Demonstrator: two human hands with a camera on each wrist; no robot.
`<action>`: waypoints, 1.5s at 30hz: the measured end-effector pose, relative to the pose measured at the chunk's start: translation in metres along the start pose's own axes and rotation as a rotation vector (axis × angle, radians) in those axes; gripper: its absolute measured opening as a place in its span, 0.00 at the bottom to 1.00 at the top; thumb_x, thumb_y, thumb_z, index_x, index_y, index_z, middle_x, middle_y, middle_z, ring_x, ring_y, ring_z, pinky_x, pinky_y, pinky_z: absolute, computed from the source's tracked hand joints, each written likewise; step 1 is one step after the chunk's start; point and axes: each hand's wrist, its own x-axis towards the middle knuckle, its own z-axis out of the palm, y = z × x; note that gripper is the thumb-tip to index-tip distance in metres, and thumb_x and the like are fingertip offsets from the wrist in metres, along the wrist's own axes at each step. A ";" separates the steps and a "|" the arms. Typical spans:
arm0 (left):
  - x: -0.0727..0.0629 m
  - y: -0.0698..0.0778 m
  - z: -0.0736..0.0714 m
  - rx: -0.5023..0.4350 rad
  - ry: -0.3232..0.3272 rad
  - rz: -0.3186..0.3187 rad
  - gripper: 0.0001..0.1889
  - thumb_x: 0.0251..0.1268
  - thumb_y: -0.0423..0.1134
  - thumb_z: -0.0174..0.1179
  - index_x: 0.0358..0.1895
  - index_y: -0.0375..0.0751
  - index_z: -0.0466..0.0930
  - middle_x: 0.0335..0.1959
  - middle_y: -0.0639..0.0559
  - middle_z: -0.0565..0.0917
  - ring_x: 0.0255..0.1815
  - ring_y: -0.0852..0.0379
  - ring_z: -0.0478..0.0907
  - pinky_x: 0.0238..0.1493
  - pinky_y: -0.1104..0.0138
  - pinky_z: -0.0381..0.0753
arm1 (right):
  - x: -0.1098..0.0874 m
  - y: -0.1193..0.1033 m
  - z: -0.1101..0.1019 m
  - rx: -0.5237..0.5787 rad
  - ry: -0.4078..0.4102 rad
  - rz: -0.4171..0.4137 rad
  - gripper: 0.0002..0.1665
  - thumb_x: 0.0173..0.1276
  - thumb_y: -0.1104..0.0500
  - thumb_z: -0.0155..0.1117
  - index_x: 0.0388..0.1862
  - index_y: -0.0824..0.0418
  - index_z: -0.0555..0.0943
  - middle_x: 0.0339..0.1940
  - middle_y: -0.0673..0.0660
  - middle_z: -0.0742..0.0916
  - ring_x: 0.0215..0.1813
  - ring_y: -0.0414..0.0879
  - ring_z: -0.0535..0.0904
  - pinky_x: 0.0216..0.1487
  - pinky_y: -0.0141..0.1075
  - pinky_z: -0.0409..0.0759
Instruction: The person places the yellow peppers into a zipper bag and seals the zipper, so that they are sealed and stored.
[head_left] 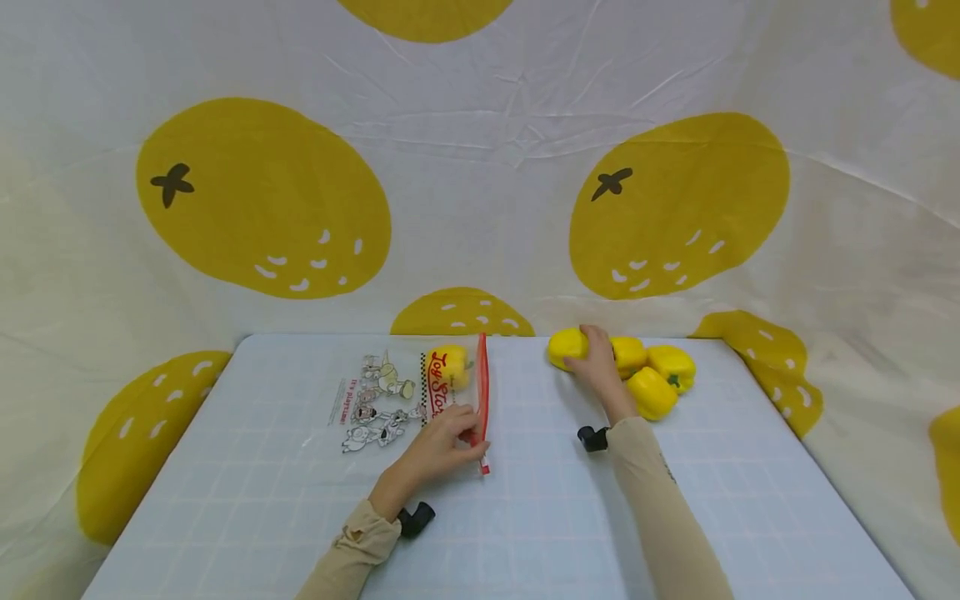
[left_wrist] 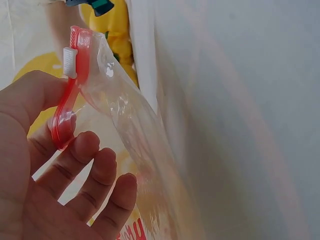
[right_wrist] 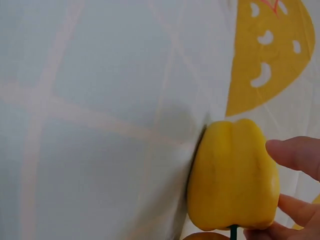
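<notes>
A clear zip bag (head_left: pixel 318 408) with a red zipper strip (head_left: pixel 483 367) and cartoon print lies flat left of the table's middle. One yellow bell pepper (head_left: pixel 447 367) shows inside, near the zipper end. My left hand (head_left: pixel 438 442) pinches the red strip near its front end, and the left wrist view shows the mouth edge lifted beside a white slider (left_wrist: pixel 70 62). At the back right, my right hand (head_left: pixel 597 371) grips another yellow bell pepper (right_wrist: pixel 232 175), thumb on one side and fingers on the other. This pepper appears to rest on the table.
More yellow bell peppers (head_left: pixel 652 393) sit close together just right of my right hand. The table (head_left: pixel 525 517) has a pale checked cover. Behind its back edge hangs a white cloth (head_left: pixel 480 192) printed with big yellow fruit. Black wrist cameras (head_left: pixel 416 520) are strapped on both wrists.
</notes>
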 end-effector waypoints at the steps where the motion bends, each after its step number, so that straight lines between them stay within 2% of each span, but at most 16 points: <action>1: 0.000 0.000 0.000 0.002 -0.001 -0.003 0.13 0.59 0.36 0.69 0.26 0.46 0.72 0.26 0.59 0.69 0.31 0.63 0.65 0.33 0.72 0.67 | 0.001 0.003 0.002 -0.005 -0.001 -0.005 0.42 0.68 0.63 0.63 0.76 0.69 0.55 0.76 0.69 0.58 0.76 0.63 0.52 0.75 0.55 0.49; 10: 0.000 0.002 -0.001 -0.011 -0.014 -0.022 0.12 0.60 0.36 0.68 0.26 0.45 0.72 0.26 0.59 0.70 0.31 0.63 0.65 0.34 0.72 0.67 | -0.007 0.007 0.012 0.031 -0.010 -0.030 0.44 0.65 0.64 0.68 0.76 0.64 0.59 0.74 0.67 0.64 0.75 0.62 0.56 0.74 0.56 0.52; 17: -0.001 0.001 -0.001 -0.003 -0.013 -0.024 0.13 0.59 0.36 0.69 0.26 0.45 0.72 0.25 0.58 0.70 0.31 0.62 0.65 0.33 0.72 0.67 | -0.020 0.007 0.021 0.082 0.025 -0.019 0.44 0.63 0.60 0.71 0.75 0.60 0.61 0.73 0.65 0.66 0.74 0.61 0.58 0.73 0.57 0.54; 24: 0.000 0.002 -0.002 -0.006 -0.014 -0.033 0.12 0.60 0.36 0.68 0.25 0.45 0.72 0.25 0.58 0.70 0.31 0.63 0.66 0.34 0.71 0.67 | -0.031 0.004 0.031 0.180 0.082 -0.004 0.44 0.58 0.62 0.74 0.72 0.60 0.66 0.72 0.64 0.69 0.74 0.60 0.60 0.73 0.56 0.55; 36: 0.001 0.000 -0.001 -0.001 -0.006 -0.018 0.13 0.59 0.36 0.69 0.25 0.45 0.72 0.25 0.58 0.69 0.30 0.62 0.66 0.32 0.71 0.67 | -0.035 -0.009 0.037 0.516 0.067 0.102 0.43 0.62 0.57 0.72 0.74 0.54 0.65 0.66 0.61 0.69 0.59 0.58 0.69 0.64 0.48 0.68; 42: 0.001 0.000 -0.001 0.002 -0.019 -0.033 0.13 0.60 0.37 0.69 0.26 0.46 0.72 0.25 0.60 0.68 0.31 0.62 0.65 0.33 0.71 0.67 | -0.036 -0.018 0.037 0.640 0.041 0.148 0.40 0.65 0.57 0.71 0.74 0.53 0.65 0.71 0.59 0.68 0.63 0.56 0.68 0.66 0.47 0.68; 45: -0.001 0.000 -0.001 0.000 -0.018 -0.042 0.13 0.59 0.37 0.69 0.26 0.47 0.72 0.26 0.60 0.68 0.31 0.63 0.66 0.33 0.72 0.67 | -0.037 -0.019 0.040 0.722 0.015 0.197 0.40 0.66 0.58 0.69 0.74 0.52 0.64 0.71 0.59 0.69 0.64 0.54 0.68 0.66 0.45 0.69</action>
